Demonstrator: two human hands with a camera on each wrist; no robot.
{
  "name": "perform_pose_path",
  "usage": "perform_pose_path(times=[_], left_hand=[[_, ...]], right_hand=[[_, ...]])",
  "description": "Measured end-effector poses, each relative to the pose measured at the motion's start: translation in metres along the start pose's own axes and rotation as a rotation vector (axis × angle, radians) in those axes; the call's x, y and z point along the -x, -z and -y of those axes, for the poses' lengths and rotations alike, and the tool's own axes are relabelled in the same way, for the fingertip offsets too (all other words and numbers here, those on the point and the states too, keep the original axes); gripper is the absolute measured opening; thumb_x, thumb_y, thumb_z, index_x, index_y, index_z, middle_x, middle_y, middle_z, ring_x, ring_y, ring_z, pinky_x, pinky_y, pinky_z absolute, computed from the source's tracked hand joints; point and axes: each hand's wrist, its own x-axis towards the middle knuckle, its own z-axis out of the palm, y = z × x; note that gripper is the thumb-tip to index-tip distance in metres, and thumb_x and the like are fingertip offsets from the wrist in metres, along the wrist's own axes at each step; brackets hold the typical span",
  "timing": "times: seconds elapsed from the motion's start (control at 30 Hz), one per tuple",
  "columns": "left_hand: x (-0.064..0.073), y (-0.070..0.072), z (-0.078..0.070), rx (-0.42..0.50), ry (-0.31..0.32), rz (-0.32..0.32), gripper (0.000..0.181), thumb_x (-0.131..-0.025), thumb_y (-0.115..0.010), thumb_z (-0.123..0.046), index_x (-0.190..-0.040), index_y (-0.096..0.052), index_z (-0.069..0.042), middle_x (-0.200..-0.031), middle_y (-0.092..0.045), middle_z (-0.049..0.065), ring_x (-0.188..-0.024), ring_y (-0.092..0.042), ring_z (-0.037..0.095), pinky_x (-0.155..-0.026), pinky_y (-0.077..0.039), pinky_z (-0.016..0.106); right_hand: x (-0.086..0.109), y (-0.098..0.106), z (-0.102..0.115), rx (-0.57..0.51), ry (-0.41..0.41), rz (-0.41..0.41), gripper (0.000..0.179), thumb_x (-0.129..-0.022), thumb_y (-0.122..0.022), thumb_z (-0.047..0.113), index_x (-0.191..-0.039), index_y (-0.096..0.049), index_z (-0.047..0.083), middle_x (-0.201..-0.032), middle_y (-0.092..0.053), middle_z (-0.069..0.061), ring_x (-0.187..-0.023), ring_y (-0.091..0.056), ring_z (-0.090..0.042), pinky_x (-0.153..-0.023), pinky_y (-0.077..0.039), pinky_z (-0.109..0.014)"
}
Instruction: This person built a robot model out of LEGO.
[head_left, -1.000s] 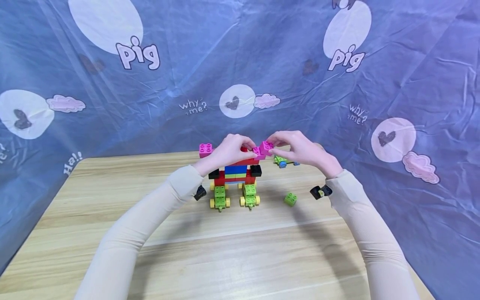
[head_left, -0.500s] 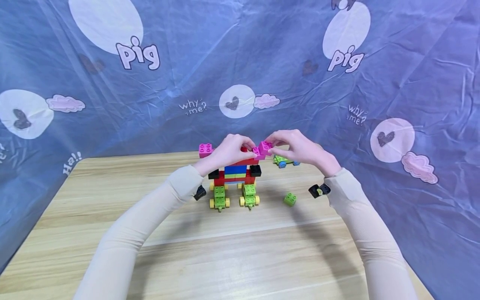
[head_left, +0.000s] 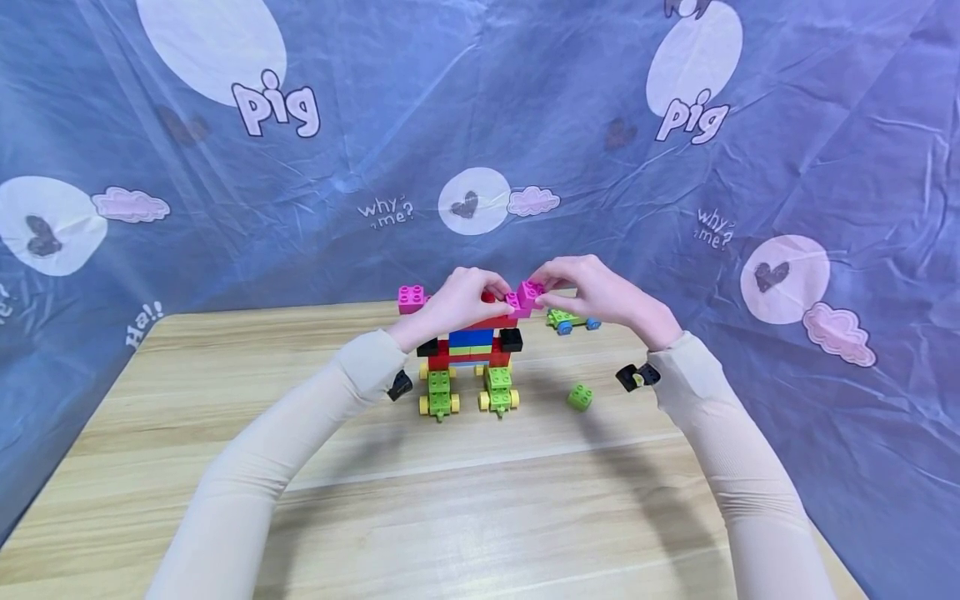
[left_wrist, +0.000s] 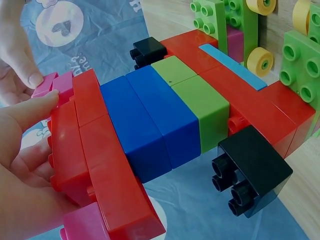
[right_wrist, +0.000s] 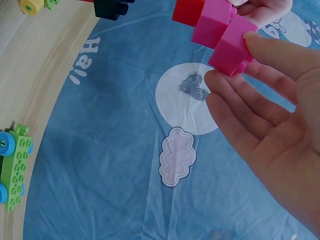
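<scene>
A figure of toy building blocks point(head_left: 471, 339) stands on green wheeled bases; the left wrist view shows its blue middle point(left_wrist: 150, 125) and red upper blocks point(left_wrist: 107, 165). Across its top my left hand point(head_left: 459, 302) grips it, with the thumb on a pink block point(left_wrist: 63, 86) at the end and the fingers behind the red blocks. My right hand point(head_left: 592, 290) pinches another pink block point(right_wrist: 232, 46) between thumb and fingers. That block sits against the first pink one, offset outward and slightly higher. Whether their studs are fully joined I cannot tell.
One loose green block point(head_left: 580, 397) lies on the wooden table point(head_left: 480, 517) right of the figure. Behind the right hand is a green wheeled base point(head_left: 572, 322) with blue wheels. A patterned blue cloth point(head_left: 360, 167) hangs behind the table. Black cameras hang at both wrists.
The right hand has risen very slightly, still pinching its pink block. My left hand and the figure stay practically where they were.
</scene>
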Motion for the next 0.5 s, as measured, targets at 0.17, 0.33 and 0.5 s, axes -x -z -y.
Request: perform_pose_path(times=[0.17,0.33,0.5], left_hand=[[0.000,0.000,0.000,0.011,0.005,0.001,0.031,-0.090,-0.073,-0.025,-0.115,-0.072,-0.007,-0.111,-0.075,0.009,-0.103,-0.069,0.022,-0.095,-0.058,0.032],[0.000,0.000,0.001,0.019,0.007,0.004,0.032,-0.091,-0.073,-0.025,-0.116,-0.072,-0.006,-0.112,-0.075,0.009,-0.104,-0.069,0.022,-0.094,-0.058,0.032],[0.001,-0.001,0.001,0.030,0.007,0.007,0.031,-0.091,-0.072,-0.024,-0.116,-0.071,-0.006,-0.112,-0.075,0.009,-0.104,-0.069,0.022,-0.095,-0.058,0.032]], right_hand=[[-0.003,0.004,0.004,0.056,0.009,0.013,0.023,-0.090,-0.072,0.011,-0.111,-0.071,0.001,-0.099,-0.075,-0.011,-0.086,-0.072,-0.020,-0.080,-0.062,-0.039],[-0.007,0.006,0.009,0.104,0.013,0.037,0.022,-0.090,-0.072,0.011,-0.110,-0.072,0.002,-0.100,-0.074,-0.011,-0.085,-0.070,-0.019,-0.077,-0.062,-0.036],[-0.008,0.008,0.012,0.108,-0.007,0.063,0.022,-0.089,-0.073,0.012,-0.110,-0.072,0.003,-0.102,-0.074,-0.011,-0.087,-0.069,-0.020,-0.079,-0.062,-0.037]])
